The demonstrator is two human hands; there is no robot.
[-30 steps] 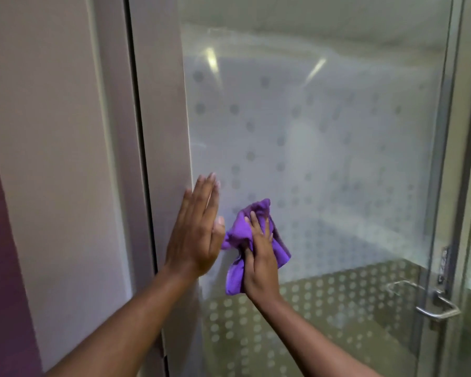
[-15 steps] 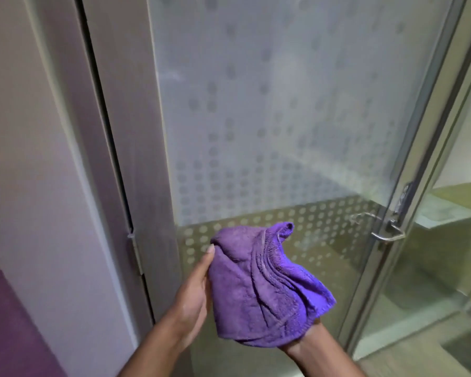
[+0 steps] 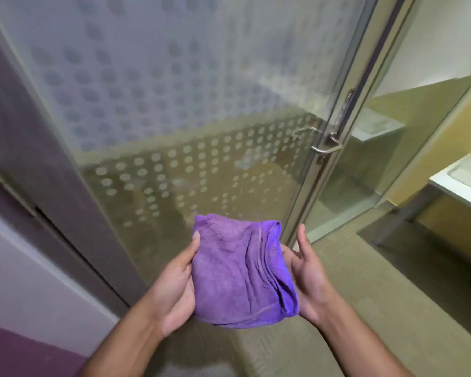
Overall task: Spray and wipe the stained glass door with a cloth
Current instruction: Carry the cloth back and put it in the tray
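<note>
With the left hand and right hand only loosely cradling the folded purple microfibre cloth off the dotted glass door, it risked slipping floorward.

No readable text, label, brand or number anywhere. Frosted dot pattern on glass door: decoration only, no lettering. Dark lock plate on door frame above lever handle: possibly marked, too blurred to read. Purple cloth: no tag or print visible.
</note>
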